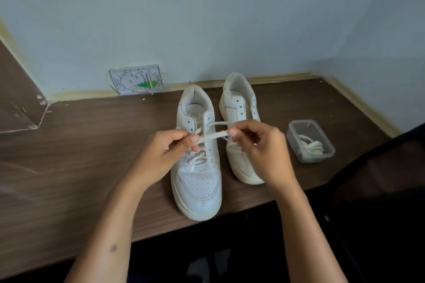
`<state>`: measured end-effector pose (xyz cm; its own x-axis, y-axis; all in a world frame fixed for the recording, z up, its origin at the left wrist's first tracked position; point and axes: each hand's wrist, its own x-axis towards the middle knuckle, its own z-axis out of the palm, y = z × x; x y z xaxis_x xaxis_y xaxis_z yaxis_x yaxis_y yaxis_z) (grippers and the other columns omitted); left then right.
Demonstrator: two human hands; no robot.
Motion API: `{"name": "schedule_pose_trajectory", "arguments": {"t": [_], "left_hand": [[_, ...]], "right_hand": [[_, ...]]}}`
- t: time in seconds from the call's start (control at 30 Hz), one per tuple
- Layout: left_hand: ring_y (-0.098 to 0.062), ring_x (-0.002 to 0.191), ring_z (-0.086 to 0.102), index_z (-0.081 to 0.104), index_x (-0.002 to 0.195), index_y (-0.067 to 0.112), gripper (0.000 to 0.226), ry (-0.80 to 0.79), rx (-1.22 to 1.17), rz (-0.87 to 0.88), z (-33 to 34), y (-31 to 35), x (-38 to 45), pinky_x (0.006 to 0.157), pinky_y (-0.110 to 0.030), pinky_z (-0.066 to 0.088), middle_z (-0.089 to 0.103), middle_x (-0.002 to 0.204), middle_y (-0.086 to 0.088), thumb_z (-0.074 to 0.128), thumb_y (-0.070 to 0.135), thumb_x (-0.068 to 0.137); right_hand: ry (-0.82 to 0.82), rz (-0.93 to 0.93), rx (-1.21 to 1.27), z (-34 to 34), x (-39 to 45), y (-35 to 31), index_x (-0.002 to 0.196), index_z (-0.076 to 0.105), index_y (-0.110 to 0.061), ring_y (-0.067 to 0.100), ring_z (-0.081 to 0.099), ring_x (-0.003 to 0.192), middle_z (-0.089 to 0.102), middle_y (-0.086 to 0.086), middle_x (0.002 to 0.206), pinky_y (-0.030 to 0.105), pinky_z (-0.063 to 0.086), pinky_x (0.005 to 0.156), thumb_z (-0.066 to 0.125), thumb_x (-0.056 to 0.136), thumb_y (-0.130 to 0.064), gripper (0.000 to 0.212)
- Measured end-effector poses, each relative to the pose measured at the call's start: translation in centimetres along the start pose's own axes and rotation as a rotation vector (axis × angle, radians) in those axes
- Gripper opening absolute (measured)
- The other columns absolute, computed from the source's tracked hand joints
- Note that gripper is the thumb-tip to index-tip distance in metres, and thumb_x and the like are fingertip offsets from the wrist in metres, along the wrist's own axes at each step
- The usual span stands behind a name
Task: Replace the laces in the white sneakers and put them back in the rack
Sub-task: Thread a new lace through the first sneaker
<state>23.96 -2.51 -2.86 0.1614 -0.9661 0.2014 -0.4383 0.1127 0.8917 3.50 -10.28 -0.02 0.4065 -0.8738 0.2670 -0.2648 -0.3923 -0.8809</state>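
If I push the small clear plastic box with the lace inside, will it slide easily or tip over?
The clear plastic box looks low and wide, so it would probably slide, not tip. It holds only a coiled lace, so it is likely very light. The wooden table looks smooth, so a small push may move it far.

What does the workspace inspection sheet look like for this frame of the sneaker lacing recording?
Surface: dark brown wood-grain table, chipped at its left back edge.
Job's things: partly laced white leather sneaker near the front edge; second white sneaker beside it, upper eyelets empty; flat white lace stretched between both hands.
Clutter: small clear plastic tub holding a coiled white lace.
Grippers: left hand and right hand each pinch the lace with their fingers.
Cables: thin yellow wire looping from the open grey wall box.
Surroundings: pale blue wall; no rack seen.
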Motion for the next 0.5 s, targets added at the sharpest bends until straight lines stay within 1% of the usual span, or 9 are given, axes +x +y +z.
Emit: {"name": "schedule_pose_trajectory", "arguments": {"t": [0.07,0.1,0.17,0.2,0.23,0.33,0.4,0.43,0.5], "left_hand": [[-0.038,0.077,0.058,0.073,0.081,0.033,0.045,0.008,-0.003,-0.007,-0.6,-0.4,0.0,0.073,-0.046,0.050,0.069,0.077,-0.006,0.051,0.072,0.082],[-0.034,0.073,0.057,0.074,0.082,0.032,0.043,0.011,-0.008,-0.008,-0.8,-0.5,0.0,0.070,-0.041,0.048,0.068,0.075,-0.004,0.053,0.070,0.085],[-0.014,0.065,0.054,0.074,0.086,0.031,0.028,0.014,-0.031,-0.024,-1.0,-0.5,0.0,0.067,-0.029,0.043,0.065,0.069,0.008,0.057,0.053,0.089],[-0.005,0.065,0.054,0.074,0.090,0.029,0.022,0.022,-0.051,-0.038,-1.1,-0.4,0.0,0.067,-0.023,0.044,0.065,0.070,0.013,0.057,0.044,0.088],[-0.002,0.066,0.054,0.073,0.093,0.028,0.019,0.040,-0.068,-0.046,-1.2,-0.5,0.0,0.067,-0.019,0.045,0.065,0.071,0.014,0.057,0.038,0.087],[-0.005,0.068,0.055,0.072,0.099,0.028,0.018,0.108,-0.117,-0.030,-1.6,-0.9,0.2,0.069,-0.016,0.048,0.065,0.079,0.002,0.059,0.018,0.091],[-0.005,0.068,0.057,0.070,0.103,0.029,0.030,0.140,-0.077,0.022,-1.4,-0.7,0.2,0.071,-0.013,0.048,0.065,0.081,-0.001,0.056,0.004,0.094],[-0.005,0.068,0.058,0.069,0.105,0.030,0.033,0.155,-0.048,0.054,-1.2,-0.5,0.3,0.074,-0.012,0.047,0.066,0.081,-0.001,0.056,0.002,0.094],[-0.005,0.073,0.062,0.069,0.109,0.032,0.031,0.178,-0.031,0.100,-0.5,0.2,0.5,0.081,-0.013,0.047,0.071,0.083,0.004,0.061,0.006,0.093]], "right_hand": [[0.095,0.013,-0.056,-1.1,0.2,0.3,0.092,0.073,-0.021,0.002,0.062,0.065,0.069,-0.011,0.075,0.017,0.050,0.061,0.069,0.090,-0.019,0.005],[0.116,0.017,-0.081,-1.4,0.2,0.5,0.091,0.072,-0.024,0.002,0.062,0.066,0.069,-0.011,0.075,0.017,0.049,0.062,0.069,0.091,-0.019,0.006],[0.137,0.015,-0.122,-1.7,0.2,0.8,0.090,0.071,-0.025,0.000,0.062,0.068,0.068,-0.012,0.076,0.013,0.047,0.062,0.068,0.092,-0.017,0.008],[0.157,0.016,-0.136,-1.7,0.3,1.0,0.090,0.071,-0.023,-0.001,0.062,0.069,0.067,-0.012,0.076,0.011,0.045,0.062,0.067,0.092,-0.017,0.007],[0.189,0.018,-0.145,-1.8,0.3,1.1,0.090,0.072,-0.019,-0.002,0.061,0.068,0.067,-0.011,0.076,0.010,0.044,0.061,0.067,0.092,-0.016,0.006],[0.288,0.055,-0.160,-2.0,0.4,1.4,0.092,0.073,-0.014,0.000,0.061,0.070,0.067,-0.006,0.080,0.011,0.045,0.062,0.066,0.093,-0.018,0.008],[0.328,0.044,-0.213,-1.8,0.4,1.5,0.094,0.072,-0.018,0.004,0.062,0.074,0.064,-0.008,0.092,0.012,0.047,0.064,0.068,0.091,-0.019,0.005],[0.337,0.014,-0.243,-1.6,0.4,1.3,0.097,0.071,-0.020,0.005,0.061,0.075,0.061,-0.011,0.097,0.012,0.047,0.064,0.070,0.090,-0.020,0.007],[0.293,-0.075,-0.242,-0.7,0.2,0.7,0.106,0.070,-0.023,0.004,0.060,0.074,0.057,-0.012,0.106,0.011,0.046,0.065,0.071,0.089,-0.021,0.018]]}}
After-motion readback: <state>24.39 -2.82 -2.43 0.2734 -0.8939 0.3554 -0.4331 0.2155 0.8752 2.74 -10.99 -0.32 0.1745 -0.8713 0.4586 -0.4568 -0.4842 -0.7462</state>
